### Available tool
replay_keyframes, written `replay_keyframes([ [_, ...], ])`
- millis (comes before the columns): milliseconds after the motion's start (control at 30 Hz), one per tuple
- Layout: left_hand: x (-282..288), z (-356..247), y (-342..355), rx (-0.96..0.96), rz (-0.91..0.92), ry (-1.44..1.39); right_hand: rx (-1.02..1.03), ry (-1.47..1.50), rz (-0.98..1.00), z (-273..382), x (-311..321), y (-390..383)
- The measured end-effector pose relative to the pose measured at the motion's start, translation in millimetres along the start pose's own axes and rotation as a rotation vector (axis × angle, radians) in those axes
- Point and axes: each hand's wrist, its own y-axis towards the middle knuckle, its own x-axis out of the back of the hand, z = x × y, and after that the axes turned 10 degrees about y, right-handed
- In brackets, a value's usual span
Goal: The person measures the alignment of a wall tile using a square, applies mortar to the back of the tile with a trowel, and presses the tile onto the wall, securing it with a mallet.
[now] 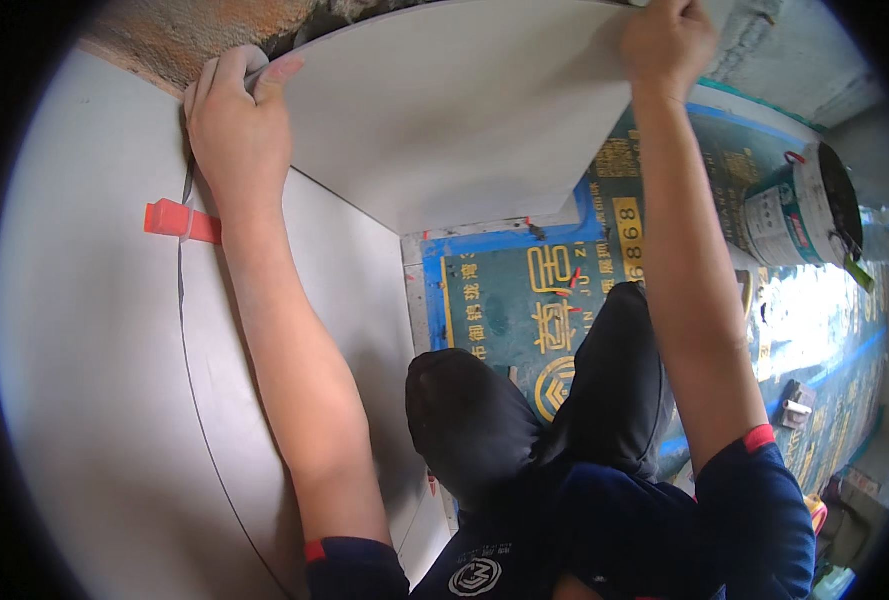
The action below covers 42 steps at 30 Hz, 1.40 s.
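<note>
While the left hand (237, 125) grips the grey tile (445, 110) at its corner, the right hand (665, 40) clasps its top edge, red spacer (180, 221) beside the left wrist.

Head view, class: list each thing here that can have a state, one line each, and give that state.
Large pale grey tile: lifted and tilted, held at two edges.
Left hand: fingers curled over the tile's left corner.
Right hand: gripping the tile's far edge.
Red plastic levelling clip: wedged in the joint between laid grey tiles.
White bucket with teal label: upright, open, no lid.
Blue printed floor sheet: spread flat.
</note>
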Motion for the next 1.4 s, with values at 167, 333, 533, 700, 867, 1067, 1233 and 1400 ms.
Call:
replay_keyframes([
  [167,-5,3,0,-0.043,-0.061,-0.003,0.017,-0.258,0.050,-2,10,4],
  [333,-8,6,1,-0.042,-0.074,0.031,-0.003,-0.181,0.142,6,17,3],
  [533,-6,5,0,-0.026,-0.043,0.045,-0.085,-0.112,0.040,2,5,-1],
  [700,-5,7,0,-0.039,-0.036,0.050,-0.073,-0.059,-0.035,5,3,0],
  [867,-2,0,-1,-0.019,-0.022,0.030,-0.009,-0.152,0.011,-9,4,6],
  [1067,-2,5,0,-0.053,-0.020,0.050,0.494,-0.381,0.169,-23,8,12],
  [1233,-5,11,-1,-0.070,-0.020,0.079,-0.025,-0.101,0.114,-1,7,2],
  [1400,-5,10,-2,-0.067,0.010,0.112,-0.074,-0.079,0.154,5,13,2],
])
